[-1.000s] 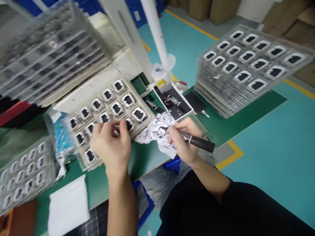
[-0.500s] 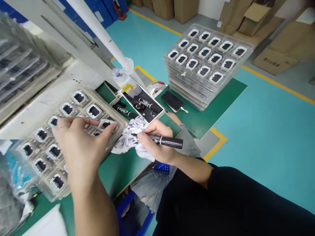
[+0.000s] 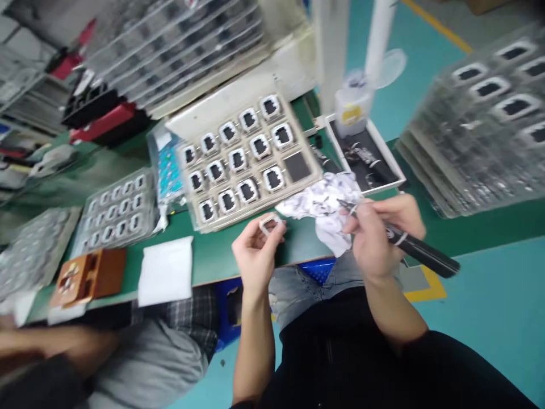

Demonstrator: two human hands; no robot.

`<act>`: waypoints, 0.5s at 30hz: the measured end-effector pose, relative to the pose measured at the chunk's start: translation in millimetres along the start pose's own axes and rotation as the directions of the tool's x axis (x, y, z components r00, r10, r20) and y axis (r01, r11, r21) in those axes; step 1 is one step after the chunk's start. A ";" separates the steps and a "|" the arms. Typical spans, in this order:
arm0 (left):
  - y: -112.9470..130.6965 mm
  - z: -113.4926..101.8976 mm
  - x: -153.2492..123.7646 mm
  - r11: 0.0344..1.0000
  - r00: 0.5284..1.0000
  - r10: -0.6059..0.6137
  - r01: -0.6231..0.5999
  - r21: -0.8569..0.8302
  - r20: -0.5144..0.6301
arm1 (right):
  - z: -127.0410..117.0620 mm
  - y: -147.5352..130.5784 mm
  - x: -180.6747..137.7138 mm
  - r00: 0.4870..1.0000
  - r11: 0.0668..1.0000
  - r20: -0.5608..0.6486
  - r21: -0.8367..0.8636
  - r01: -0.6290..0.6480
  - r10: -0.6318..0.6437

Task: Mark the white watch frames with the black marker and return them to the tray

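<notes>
Between the fingers of my left hand (image 3: 258,250) is a small white rounded-square frame (image 3: 269,225), held just off the near edge of the plastic tray. My right hand (image 3: 383,236) grips a black marker pen (image 3: 426,254), its tip uncapped and pointing left over a crumpled white cloth (image 3: 330,199) with dark ink marks. The clear plastic tray (image 3: 255,211) carries rows of similar white frames with dark centres. One pocket (image 3: 297,167) at its right end holds no frame and shows a dark base.
A white box (image 3: 398,176) with markers and a bottle (image 3: 351,111) stand behind the cloth. Tall stacked trays (image 3: 468,153) rise at right. Leftward lie a white folded sheet (image 3: 166,270), a brown wooden holder (image 3: 91,275) and another tray (image 3: 119,210). A co-worker's arm (image 3: 55,343) is at lower left.
My left hand has lifted the white frame out of the tray and brought it toward me. My view has swung left. The marker stays in my right hand.
</notes>
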State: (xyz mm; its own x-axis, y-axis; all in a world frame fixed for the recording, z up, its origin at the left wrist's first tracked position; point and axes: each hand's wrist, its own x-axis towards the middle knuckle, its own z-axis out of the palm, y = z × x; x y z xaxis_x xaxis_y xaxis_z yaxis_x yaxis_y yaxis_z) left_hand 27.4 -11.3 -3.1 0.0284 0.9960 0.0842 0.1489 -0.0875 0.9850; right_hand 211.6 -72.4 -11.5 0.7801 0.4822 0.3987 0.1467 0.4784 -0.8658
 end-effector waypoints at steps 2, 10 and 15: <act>-8.4 -5.0 1.3 0.998 0.998 -0.050 0.052 -0.044 0.035 | 3.8 -4.4 -3.8 0.999 0.999 0.023 -0.033 0.039 -0.038; -4.4 -9.6 8.6 0.974 0.981 -0.072 0.108 -0.197 0.182 | 37.4 -13.4 -39.6 0.921 0.988 0.384 -0.102 0.114 -0.066; -3.9 -10.8 5.0 0.974 0.969 -0.098 0.140 -0.178 0.225 | 49.9 -7.6 -39.4 0.886 0.976 0.447 -0.106 0.192 -0.126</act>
State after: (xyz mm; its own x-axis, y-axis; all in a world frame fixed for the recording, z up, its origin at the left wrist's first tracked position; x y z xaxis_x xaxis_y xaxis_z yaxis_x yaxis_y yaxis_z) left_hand 16.3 -5.8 -4.9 0.2351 0.9708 -0.0488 -0.0271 0.0567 0.9980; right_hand 149.3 -58.4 -5.5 0.4009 0.6947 0.5972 0.3570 0.4819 -0.8002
